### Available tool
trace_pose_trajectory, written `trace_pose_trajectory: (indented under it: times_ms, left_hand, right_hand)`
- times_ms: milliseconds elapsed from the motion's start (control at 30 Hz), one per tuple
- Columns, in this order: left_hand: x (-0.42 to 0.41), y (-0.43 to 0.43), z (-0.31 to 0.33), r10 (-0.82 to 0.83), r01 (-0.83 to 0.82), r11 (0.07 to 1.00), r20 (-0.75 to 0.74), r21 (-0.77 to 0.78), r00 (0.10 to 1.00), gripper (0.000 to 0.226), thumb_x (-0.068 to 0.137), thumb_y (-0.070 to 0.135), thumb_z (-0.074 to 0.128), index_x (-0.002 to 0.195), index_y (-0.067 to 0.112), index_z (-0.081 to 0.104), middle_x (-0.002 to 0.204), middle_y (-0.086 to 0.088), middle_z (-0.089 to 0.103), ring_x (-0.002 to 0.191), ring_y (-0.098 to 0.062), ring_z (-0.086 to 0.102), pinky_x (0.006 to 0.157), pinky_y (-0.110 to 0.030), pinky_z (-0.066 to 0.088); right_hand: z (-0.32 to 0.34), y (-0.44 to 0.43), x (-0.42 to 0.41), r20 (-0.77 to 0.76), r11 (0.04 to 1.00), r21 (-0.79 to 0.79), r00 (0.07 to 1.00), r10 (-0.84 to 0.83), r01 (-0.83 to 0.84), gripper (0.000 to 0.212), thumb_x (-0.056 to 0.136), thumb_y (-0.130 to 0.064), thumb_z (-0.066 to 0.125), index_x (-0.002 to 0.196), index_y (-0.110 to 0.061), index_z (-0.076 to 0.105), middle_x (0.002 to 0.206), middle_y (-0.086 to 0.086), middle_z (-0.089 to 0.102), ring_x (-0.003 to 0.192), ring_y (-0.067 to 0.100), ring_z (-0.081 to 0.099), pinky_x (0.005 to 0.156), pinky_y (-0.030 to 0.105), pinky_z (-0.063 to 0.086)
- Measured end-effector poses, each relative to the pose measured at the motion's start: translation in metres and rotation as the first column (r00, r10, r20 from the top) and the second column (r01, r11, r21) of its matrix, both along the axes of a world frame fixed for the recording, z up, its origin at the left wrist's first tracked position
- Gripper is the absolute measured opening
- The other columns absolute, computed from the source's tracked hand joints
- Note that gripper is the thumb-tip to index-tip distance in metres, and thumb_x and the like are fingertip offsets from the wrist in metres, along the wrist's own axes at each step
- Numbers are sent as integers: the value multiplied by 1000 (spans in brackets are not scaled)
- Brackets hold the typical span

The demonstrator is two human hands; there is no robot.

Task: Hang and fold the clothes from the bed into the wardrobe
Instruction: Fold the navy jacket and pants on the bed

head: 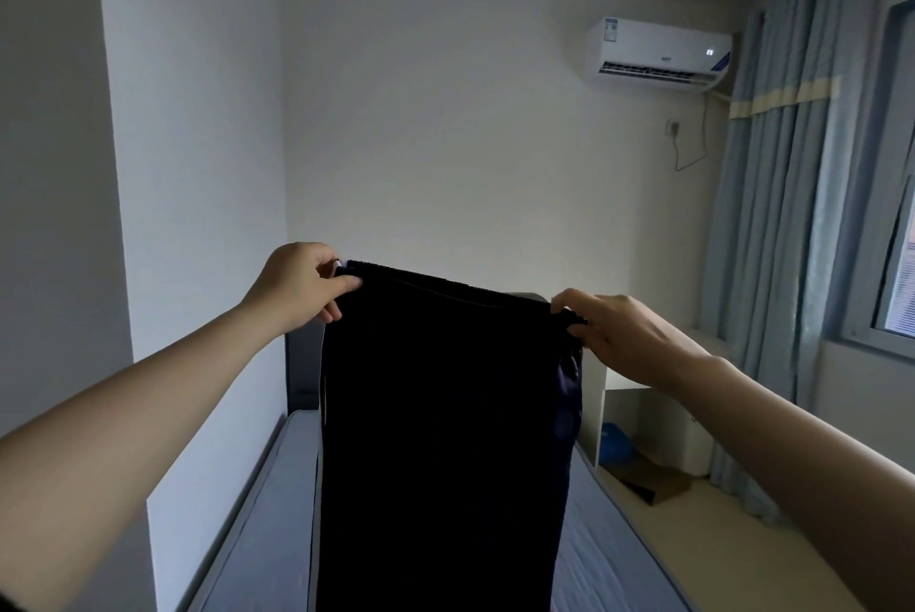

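Long black soft-fabric trousers [435,413] hang above the grey-blue bed [257,512], waistband [445,283] ends clamped in fingertip grip of left hand [302,282] & right hand [616,334]; w/ so little cloth pinched, a corner could slip & legs twist, spoiling the fold.

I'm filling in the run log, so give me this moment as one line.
step: trousers held up | left hand: pinches waistband end | right hand: pinches other end | trousers: hang above bed

Trousers [440,438] hang above the bed [262,512]; shelf [648,423] right of it; curtain [782,215] beyond.
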State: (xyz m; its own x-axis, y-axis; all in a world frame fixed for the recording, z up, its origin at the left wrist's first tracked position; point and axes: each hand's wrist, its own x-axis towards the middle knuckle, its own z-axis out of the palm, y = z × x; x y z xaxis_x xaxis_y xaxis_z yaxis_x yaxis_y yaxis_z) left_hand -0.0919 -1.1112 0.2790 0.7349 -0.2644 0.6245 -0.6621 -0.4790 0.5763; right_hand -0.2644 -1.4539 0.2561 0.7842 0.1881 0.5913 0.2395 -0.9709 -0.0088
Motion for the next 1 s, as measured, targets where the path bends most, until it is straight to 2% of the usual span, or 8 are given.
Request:
trace_pose_trajectory:
  times_ms: [200, 300, 400, 567, 733, 900, 967, 1000]
  left_hand:
    - [-4, 2, 0, 8, -8, 1000, -4, -17, 1000, 35, 81, 22, 72, 65, 5, 45, 47, -6, 63, 45, -21, 66, 63, -44, 59]
    - [-6, 3, -1, 24, -24, 1000, -7, -4, 1000, 36, 80, 23, 72, 64, 7, 45, 45, -5, 60, 44, -20, 65, 61, -38, 57]
    - [-8, 4, -3, 54, -55, 998, 23, 13, 998, 40, 80, 26, 72, 59, 13, 40, 42, 1, 53, 42, -20, 63, 53, -29, 51]
    - [-10, 5, -5, 122, -126, 992, 101, 29, 987, 40, 80, 28, 68, 60, 13, 36, 56, -2, 43, 52, -28, 58, 55, -28, 39]
    - [-14, 1, -1, 139, -141, 990, 137, 3, 981, 39, 82, 26, 65, 62, 12, 36, 59, -3, 41, 67, -41, 59, 59, -35, 41]
    - [-16, -2, -3, 190, -195, 980, 130, 26, 973, 39, 82, 32, 64, 62, 14, 37, 59, 0, 41, 59, -31, 44, 56, -31, 33]
    - [-17, -2, -5, 202, -209, 976, 101, 65, 974, 40, 83, 37, 64, 62, 14, 38, 59, 2, 41, 58, -22, 38, 54, -30, 27]
    - [-17, -4, -6, 180, -185, 980, 70, 78, 981, 42, 83, 38, 64, 62, 14, 37, 59, 1, 40, 58, -21, 37, 55, -30, 27]
  right_hand:
    - [4, 4, -5, -14, 999, 23, 1000, -23, 23, 23, 95, -14, 55, 118, -20, 58, 88, -3, 67, 77, 16, 64, 72, 29, 52]
    - [5, 5, -6, -34, 1000, 6, 999, -27, 27, 10, 93, -13, 59, 99, -17, 65, 80, -9, 62, 70, 10, 58, 68, 25, 44]
    - [5, 7, -6, -34, 993, 105, 999, -42, 45, 3, 88, -15, 64, 86, -17, 66, 74, -8, 62, 69, 13, 59, 68, 29, 50]
    - [1, 9, -2, -10, 932, 361, 1000, -20, 22, 15, 73, -21, 70, 61, -25, 61, 63, -8, 64, 61, 5, 58, 63, 22, 49]
    - [-7, 8, 1, -17, 915, 404, 1000, 14, -6, 21, 68, -31, 78, 59, -24, 60, 59, -13, 61, 55, 0, 52, 57, 16, 44]
    - [-11, 9, 5, -42, 929, 362, 997, -68, 79, 34, 66, -31, 83, 57, -21, 52, 52, -12, 50, 50, 3, 42, 50, 16, 36]
    - [-10, 8, 8, 24, 827, 558, 995, -100, 70, 27, 75, -18, 73, 61, -21, 50, 54, -11, 48, 53, 4, 43, 55, 20, 38]
    - [-9, 9, 9, 39, 701, 713, 997, -63, 17, 23, 79, -12, 67, 65, -20, 51, 58, -8, 49, 57, 9, 46, 59, 25, 41]
